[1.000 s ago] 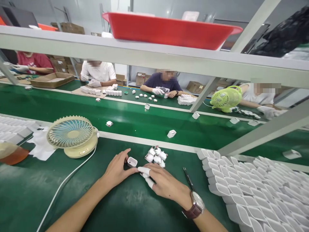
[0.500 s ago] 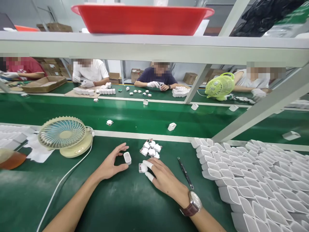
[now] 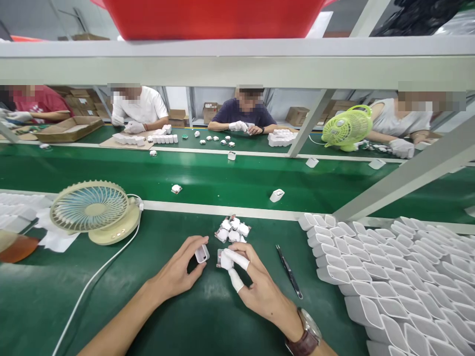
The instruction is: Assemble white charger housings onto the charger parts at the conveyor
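Note:
My left hand [image 3: 181, 269] is closed round a small white plastic case [image 3: 202, 253], its open end tipped toward the right. Close by on the right, my right hand [image 3: 256, 282], with white covers on two fingers, pinches a small white part with a metallic edge [image 3: 225, 259]. A narrow gap separates the case from that part. Just beyond my right hand lies a small pile of similar white parts [image 3: 233, 229]. Black tweezers [image 3: 289, 272] rest on the green table to the right of my right hand.
Rows of white open cases [image 3: 401, 277] cover the right side. A desk fan [image 3: 94, 210] with a cable stands left. Behind runs a green belt [image 3: 222, 180] carrying scattered parts. A shelf [image 3: 222, 69] holding a red tub [image 3: 215, 20] spans above. Several co-workers sit opposite.
My left hand has closed on the white case and tilted it toward the right. My right hand has lifted the white part slightly. Pieces on the belt have shifted right.

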A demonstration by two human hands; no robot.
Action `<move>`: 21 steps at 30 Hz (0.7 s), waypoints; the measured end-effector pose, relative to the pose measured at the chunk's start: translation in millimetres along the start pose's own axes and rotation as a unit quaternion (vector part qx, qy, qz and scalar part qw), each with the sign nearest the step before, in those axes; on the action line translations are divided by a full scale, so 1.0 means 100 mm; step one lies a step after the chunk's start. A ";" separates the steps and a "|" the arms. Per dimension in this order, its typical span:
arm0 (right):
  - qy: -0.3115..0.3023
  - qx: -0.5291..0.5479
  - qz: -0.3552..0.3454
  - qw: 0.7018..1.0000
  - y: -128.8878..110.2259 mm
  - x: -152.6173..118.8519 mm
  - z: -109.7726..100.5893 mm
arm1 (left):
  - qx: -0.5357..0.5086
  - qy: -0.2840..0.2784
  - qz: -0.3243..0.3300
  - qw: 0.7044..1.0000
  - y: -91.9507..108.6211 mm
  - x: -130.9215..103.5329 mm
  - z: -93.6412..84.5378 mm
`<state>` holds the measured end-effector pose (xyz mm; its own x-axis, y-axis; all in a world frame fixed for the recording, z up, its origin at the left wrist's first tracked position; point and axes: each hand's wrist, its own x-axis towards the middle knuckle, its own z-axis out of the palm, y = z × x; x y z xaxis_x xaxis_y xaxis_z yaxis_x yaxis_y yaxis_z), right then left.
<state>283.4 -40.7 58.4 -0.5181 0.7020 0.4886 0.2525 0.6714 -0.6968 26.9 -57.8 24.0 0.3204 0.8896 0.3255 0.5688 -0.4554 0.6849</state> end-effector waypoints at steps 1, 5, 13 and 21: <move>0.003 -0.003 -0.004 1.000 -0.01 0.00 0.01 | 0.000 -0.004 -0.007 1.000 0.00 0.00 0.02; 0.016 -0.037 -0.021 0.999 0.00 -0.02 0.02 | -0.009 0.000 -0.035 0.999 0.01 -0.01 0.08; 0.017 -0.101 -0.049 0.994 0.05 -0.09 0.05 | -0.030 0.000 0.029 0.999 0.02 -0.02 0.04; -0.009 -0.158 -0.065 0.985 0.08 -0.14 0.07 | -0.027 -0.017 0.045 0.998 0.02 -0.02 0.03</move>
<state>286.9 -46.8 41.7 -0.5771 0.6028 0.5510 0.4231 0.7978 -0.4296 29.7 -61.1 22.8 0.3953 0.8427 0.3656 0.4954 -0.5307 0.6877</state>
